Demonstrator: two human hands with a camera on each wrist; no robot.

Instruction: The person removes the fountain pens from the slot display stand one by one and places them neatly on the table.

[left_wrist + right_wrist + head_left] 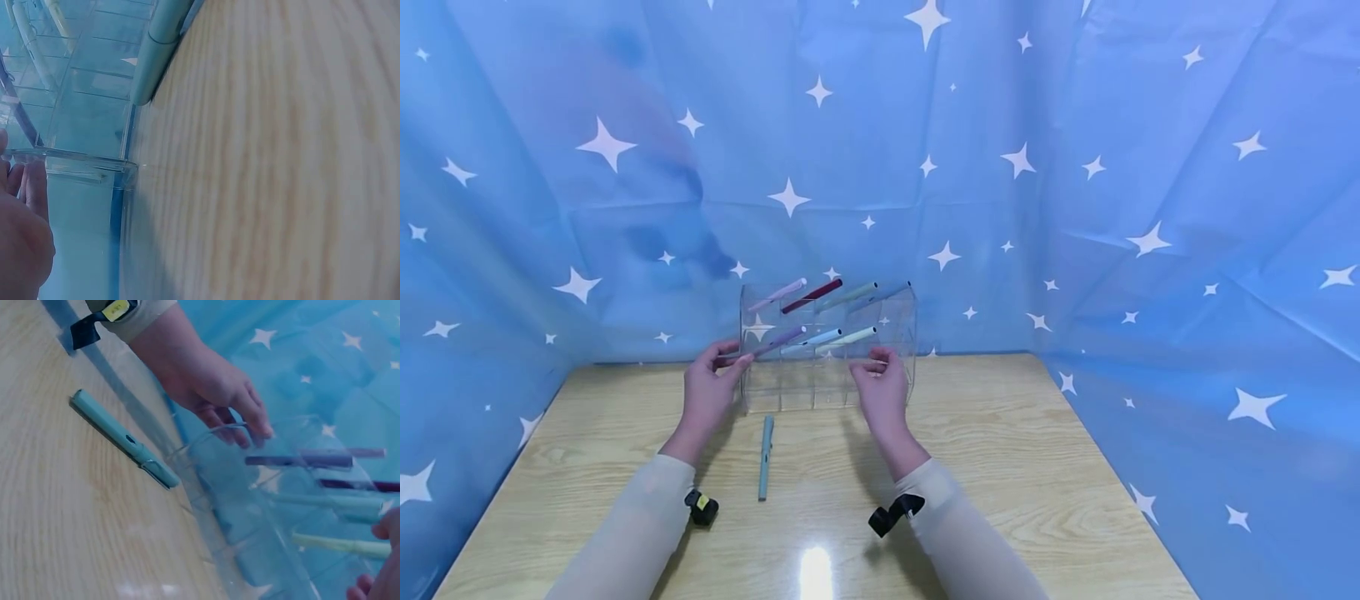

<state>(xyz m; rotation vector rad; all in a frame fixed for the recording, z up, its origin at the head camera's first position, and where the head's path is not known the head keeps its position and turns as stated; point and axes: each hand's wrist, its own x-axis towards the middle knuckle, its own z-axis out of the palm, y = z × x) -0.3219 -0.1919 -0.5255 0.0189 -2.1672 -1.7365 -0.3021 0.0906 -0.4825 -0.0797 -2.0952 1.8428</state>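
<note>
A clear pen organizer (797,392) with compartments stands near the table's back edge. My left hand (713,385) grips its left side wall, thumb in front and fingers outside, as the left wrist view also shows at the hand (25,231). My right hand (883,392) is at the organizer's lower right front, fingers loosely bent with nothing visible between them. In the lower row lean a purple pen (782,339), a light blue pen (820,337) and a pale yellow pen (853,336). A teal capped pen (766,458) lies on the table in front.
Higher in the organizer lean a lilac pen (782,292), a dark red pen (812,296), a pale green pen (853,294) and a blue pen (891,293). Behind the wooden table (1015,467) hangs a blue star-patterned cloth (985,225).
</note>
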